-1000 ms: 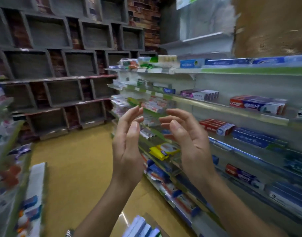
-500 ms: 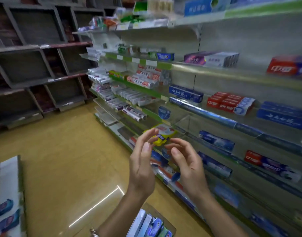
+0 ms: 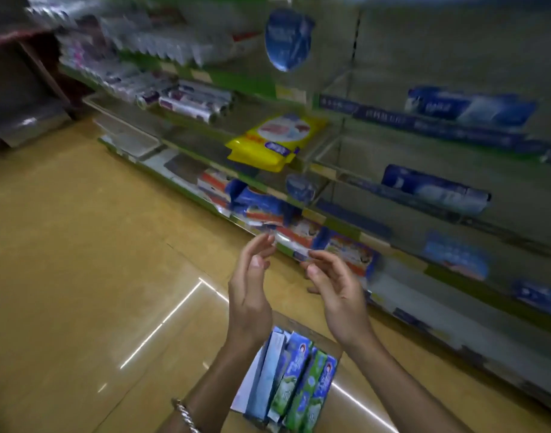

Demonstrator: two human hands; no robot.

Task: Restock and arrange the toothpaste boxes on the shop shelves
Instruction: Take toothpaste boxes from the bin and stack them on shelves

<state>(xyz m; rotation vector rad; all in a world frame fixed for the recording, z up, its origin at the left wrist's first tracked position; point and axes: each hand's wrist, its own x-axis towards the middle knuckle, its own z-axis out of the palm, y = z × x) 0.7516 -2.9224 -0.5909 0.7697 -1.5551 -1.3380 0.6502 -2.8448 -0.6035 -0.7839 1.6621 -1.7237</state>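
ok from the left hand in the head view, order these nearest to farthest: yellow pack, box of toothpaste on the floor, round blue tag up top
1. Box of toothpaste, just below the left hand.
2. Yellow pack, on the shelf above.
3. Round blue tag, highest up.

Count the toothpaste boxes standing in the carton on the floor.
5 visible in the cardboard carton, left to right: white, pale blue, blue-green, green, blue. The left hand's forearm covers the carton's left side, so more may be hidden.
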